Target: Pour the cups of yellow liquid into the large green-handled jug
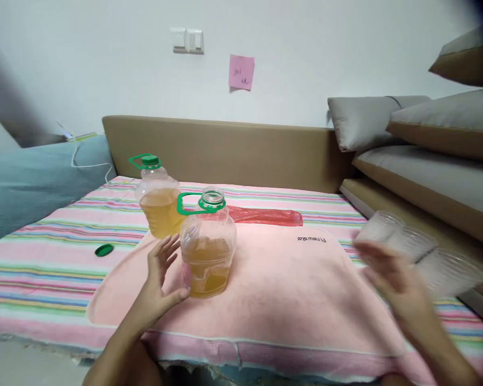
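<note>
An uncapped clear plastic jug (207, 257) with a green ring handle and amber liquid stands on the pink mat (282, 289). Beside its left side is my left hand (163, 273), fingers apart, the thumb tip close to the jug's base; whether it touches I cannot tell. At the right, my right hand (390, 273) is smeared by motion in front of several clear plastic cups (416, 246). Its fingers cannot be made out, nor whether it touches a cup. Behind the open jug, a second jug (159, 201) has its green cap on and also holds amber liquid.
A loose green cap (104, 250) lies on the striped cloth (44, 268) at left. A red plastic bag (261, 216) lies behind the mat. Stacked cushions (434, 161) rise at right, and a brown backrest (225, 153) stands against the wall. A white cable (88, 165) runs at left.
</note>
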Motion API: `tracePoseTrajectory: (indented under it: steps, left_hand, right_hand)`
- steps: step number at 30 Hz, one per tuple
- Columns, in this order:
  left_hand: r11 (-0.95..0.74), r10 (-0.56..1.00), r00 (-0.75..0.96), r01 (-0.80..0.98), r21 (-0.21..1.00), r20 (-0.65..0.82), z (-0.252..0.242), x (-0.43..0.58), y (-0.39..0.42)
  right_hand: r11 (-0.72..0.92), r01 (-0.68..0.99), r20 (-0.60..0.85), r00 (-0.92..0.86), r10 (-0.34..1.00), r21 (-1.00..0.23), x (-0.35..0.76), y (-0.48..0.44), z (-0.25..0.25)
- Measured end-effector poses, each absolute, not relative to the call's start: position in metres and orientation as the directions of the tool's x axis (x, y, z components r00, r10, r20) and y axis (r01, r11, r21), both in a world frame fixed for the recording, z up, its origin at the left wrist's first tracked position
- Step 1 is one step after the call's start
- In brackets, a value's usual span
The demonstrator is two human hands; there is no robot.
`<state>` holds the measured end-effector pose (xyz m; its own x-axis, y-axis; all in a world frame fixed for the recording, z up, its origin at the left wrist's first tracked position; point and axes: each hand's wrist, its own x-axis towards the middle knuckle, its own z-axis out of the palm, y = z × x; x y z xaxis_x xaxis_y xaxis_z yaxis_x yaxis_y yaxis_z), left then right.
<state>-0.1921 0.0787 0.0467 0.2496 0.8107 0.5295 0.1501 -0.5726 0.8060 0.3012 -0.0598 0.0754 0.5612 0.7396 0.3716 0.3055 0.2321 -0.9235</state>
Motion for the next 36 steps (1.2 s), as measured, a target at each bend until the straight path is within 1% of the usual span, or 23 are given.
tracePoseTrajectory:
  steps: [1,2,3,4,6,9,10,13,16,19,24,26,28,31,33,36]
  left_hand:
    - [-0.575,0.805,0.281,0.154,0.804,0.522,0.054,-0.189,0.078]
    - [-0.565,0.808,0.309,0.167,0.808,0.502,0.062,-0.185,0.079]
    - [-0.554,0.811,0.334,0.176,0.814,0.480,0.070,-0.182,0.080]
    - [-0.543,0.816,0.348,0.191,0.817,0.461,0.078,-0.178,0.082]
    - [-0.522,0.826,0.379,0.231,0.821,0.418,0.093,-0.173,0.086]
    - [-0.498,0.825,0.423,0.234,0.835,0.374,0.108,-0.170,0.093]
    - [-0.491,0.828,0.425,0.233,0.839,0.366,0.111,-0.170,0.095]
    - [-0.484,0.833,0.410,0.214,0.849,0.371,0.114,-0.173,0.100]
    - [-0.480,0.830,0.410,0.178,0.859,0.379,0.116,-0.179,0.103]
    - [-0.491,0.830,0.386,0.161,0.856,0.403,0.121,-0.188,0.105]
    - [-0.533,0.819,0.359,0.186,0.825,0.448,0.146,-0.220,0.112]
    - [-0.511,0.830,0.369,0.203,0.835,0.418,0.160,-0.239,0.115]
    - [-0.442,0.853,0.399,0.211,0.872,0.336,0.173,-0.260,0.117]
    - [-0.334,0.892,0.408,0.304,0.892,0.195,0.186,-0.290,0.118]
    - [-0.302,0.906,0.394,0.352,0.886,0.153,0.191,-0.306,0.118]
    - [-0.293,0.915,0.381,0.399,0.869,0.134,0.192,-0.325,0.119]
  right_hand:
    - [0.242,0.310,0.347,0.352,0.869,-0.919,0.268,-0.045,0.074]
    - [0.239,0.288,0.293,0.161,0.942,-0.927,0.236,-0.027,0.073]
    - [0.218,0.260,0.232,0.022,0.973,-0.941,0.206,-0.009,0.074]
    - [0.198,0.221,0.187,-0.069,0.980,-0.955,0.180,0.009,0.076]
    - [0.192,0.140,0.159,-0.215,0.964,-0.971,0.138,0.044,0.084]
    - [0.299,0.026,0.262,-0.412,0.873,-0.954,0.104,0.079,0.098]
    - [0.310,0.001,0.278,-0.441,0.854,-0.951,0.098,0.086,0.101]
    - [0.294,-0.016,0.273,-0.427,0.862,-0.956,0.090,0.092,0.105]
    - [0.298,0.020,0.269,-0.377,0.886,-0.954,0.086,0.092,0.106]
    - [0.297,0.043,0.260,-0.375,0.890,-0.954,0.077,0.094,0.115]
    - [0.293,0.007,0.270,-0.364,0.891,-0.956,0.042,0.108,0.136]
    - [0.312,-0.021,0.300,-0.342,0.890,-0.950,0.021,0.114,0.138]
    - [0.341,-0.034,0.335,-0.295,0.895,-0.940,-0.002,0.118,0.134]
    - [0.363,-0.021,0.359,-0.214,0.908,-0.931,-0.036,0.123,0.124]
    - [0.359,0.017,0.351,-0.177,0.920,-0.933,-0.056,0.126,0.117]
    - [0.367,0.046,0.356,-0.154,0.922,-0.929,-0.079,0.130,0.111]
